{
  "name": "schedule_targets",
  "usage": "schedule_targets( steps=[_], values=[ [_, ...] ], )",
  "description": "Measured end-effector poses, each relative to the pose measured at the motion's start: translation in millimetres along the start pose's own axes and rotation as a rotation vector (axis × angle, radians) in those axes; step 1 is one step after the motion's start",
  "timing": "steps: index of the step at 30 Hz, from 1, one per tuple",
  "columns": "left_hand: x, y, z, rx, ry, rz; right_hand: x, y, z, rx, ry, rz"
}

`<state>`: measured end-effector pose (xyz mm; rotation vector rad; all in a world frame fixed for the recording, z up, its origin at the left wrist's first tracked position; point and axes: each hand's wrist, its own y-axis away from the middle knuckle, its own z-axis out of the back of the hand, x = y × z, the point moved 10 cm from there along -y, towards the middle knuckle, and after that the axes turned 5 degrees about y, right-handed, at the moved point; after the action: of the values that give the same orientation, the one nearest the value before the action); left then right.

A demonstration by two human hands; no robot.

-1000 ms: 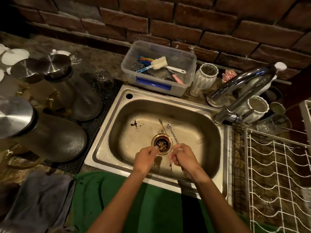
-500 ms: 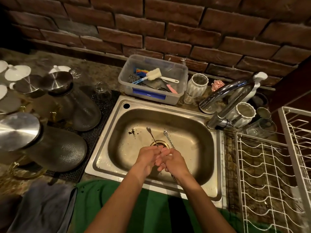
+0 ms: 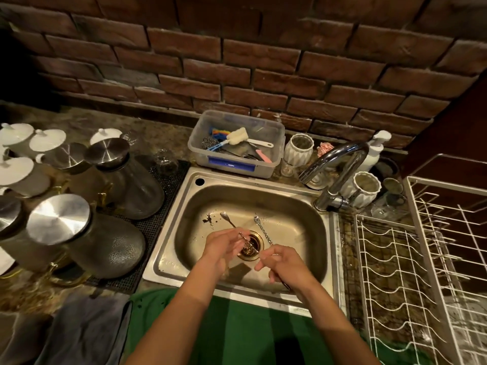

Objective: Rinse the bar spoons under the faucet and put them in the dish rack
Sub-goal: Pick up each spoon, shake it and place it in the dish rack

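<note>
Both my hands are low in the steel sink [image 3: 184, 227], over the drain [image 3: 251, 246]. My left hand [image 3: 224, 246] grips one thin twisted bar spoon [image 3: 227, 219], whose bowl points toward the back left. My right hand [image 3: 283, 262] holds a second bar spoon [image 3: 261, 227], bowl up and away from me, its lower end sticking out below my wrist. The chrome faucet [image 3: 340, 164] arches at the sink's right back corner; no water is visible. The white wire dish rack [image 3: 390, 262] stands to the right of the sink.
A clear plastic tub [image 3: 237, 164] with brushes and scrubbers sits behind the sink. White ribbed cups [image 3: 365, 188] and a soap pump [image 3: 375, 151] stand near the faucet. Glass carafes with steel lids [image 3: 105, 246] crowd the left counter on a black mat. A green cloth [image 3: 237, 325] covers the front edge.
My hands were pressed together over the drain half a second ago; now they have parted, each with its own spoon. The camera has tilted upward, showing more wall.
</note>
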<state>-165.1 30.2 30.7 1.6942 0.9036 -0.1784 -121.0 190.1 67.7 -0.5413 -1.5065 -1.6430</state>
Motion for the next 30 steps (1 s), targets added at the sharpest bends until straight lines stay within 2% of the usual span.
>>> schedule_targets(
  steps=[5, 15, 23, 30],
  values=[
    [-22.5, 12.5, -2.5, 0.022, -0.024, -0.063, 10.7, 23.5, 14.7, -0.012, -0.012, -0.008],
    [-85.4, 78.6, -58.6, 0.203, -0.291, -0.211, 70.5, 89.6, 14.9, 0.081, -0.088, 0.032],
    [-114.9, 151.7, -136.4, 0.337, -0.407, -0.264, 126.3, 157.7, 65.4, 0.01, 0.031, 0.066],
    [-87.9, 202.3, -230.1, 0.483, -0.455, -0.27, 130.5, 221.5, 132.0, -0.074, 0.05, 0.112]
  ],
)
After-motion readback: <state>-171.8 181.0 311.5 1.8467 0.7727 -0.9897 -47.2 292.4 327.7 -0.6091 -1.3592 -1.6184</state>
